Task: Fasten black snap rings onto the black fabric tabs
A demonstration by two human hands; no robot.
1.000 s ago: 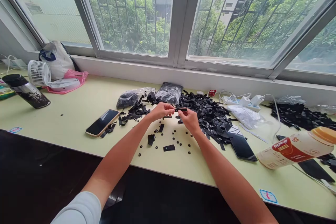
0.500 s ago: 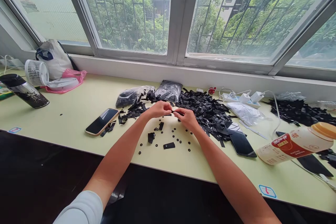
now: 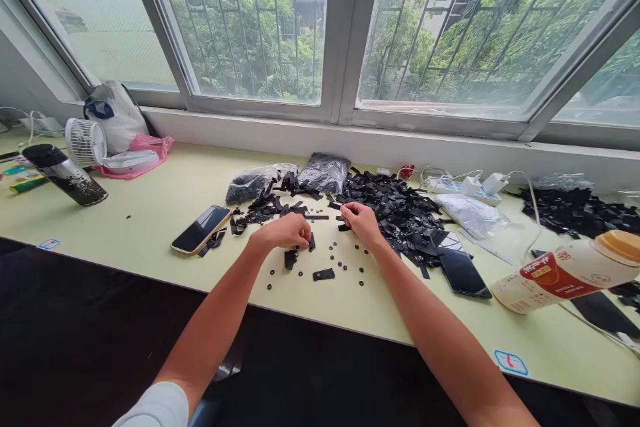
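My left hand (image 3: pixel 290 231) is low over the table, its fingers curled down beside a small black piece (image 3: pixel 312 241); whatever they may hold is hidden. Farther right, my right hand (image 3: pixel 360 221) has its fingers pinched at the left edge of a big pile of black strips (image 3: pixel 395 207). A dark strip shows at its fingertips, but I cannot make out whether it is gripped. Small black rings (image 3: pixel 345 268) lie scattered in front of the hands, near a flat black piece (image 3: pixel 324 274) and another dark piece (image 3: pixel 290 259).
A phone (image 3: pixel 201 230) lies at the left and a dark phone (image 3: pixel 465 273) at the right. A bottle (image 3: pixel 565 273) leans at the right, a dark tumbler (image 3: pixel 67 177) at the far left. Plastic bags (image 3: pixel 324 173) and a power strip (image 3: pixel 470 188) are at the back.
My hands were together over a small black item and have moved apart. The left one has come down toward the loose pieces; the right one is near the pile's edge. The view has shifted slightly.
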